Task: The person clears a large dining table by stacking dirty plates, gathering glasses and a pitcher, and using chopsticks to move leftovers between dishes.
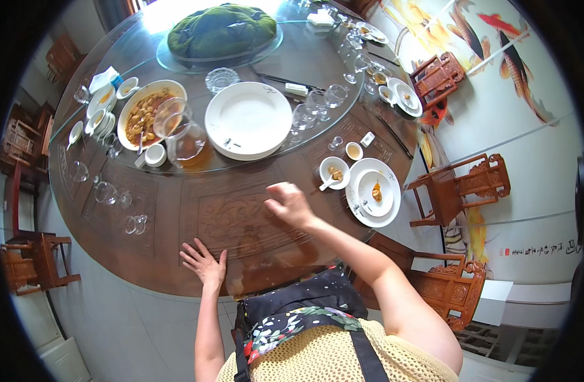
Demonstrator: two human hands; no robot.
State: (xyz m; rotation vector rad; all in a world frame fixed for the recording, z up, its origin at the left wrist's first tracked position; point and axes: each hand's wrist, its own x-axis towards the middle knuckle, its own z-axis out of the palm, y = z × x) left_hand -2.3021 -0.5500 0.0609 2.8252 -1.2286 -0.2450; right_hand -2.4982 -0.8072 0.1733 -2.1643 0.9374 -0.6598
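My left hand [204, 263] rests spread on the edge of the carved wooden table [177, 279], holding nothing. Over the table to its right is my right hand [289, 205], fingers loosely bent and apart, with nothing seen in it. Beyond it, on the glass turntable, lies a stack of large white plates [248, 119]. Left of the stack are a glass pitcher [189, 143] with amber liquid and a white bowl of food in red sauce [143, 117]. To the right of my right hand are a small bowl with a spoon [334, 173] and stacked plates [396, 205] with food scraps.
Stemmed glasses [105, 192] lie or stand at the left, others [304, 116] on the turntable. A glass ashtray [222, 80] and a mossy green centrepiece [221, 31] are further back. Carved wooden chairs [449, 286] surround the table. Black chopsticks [394, 136] lie at the right.
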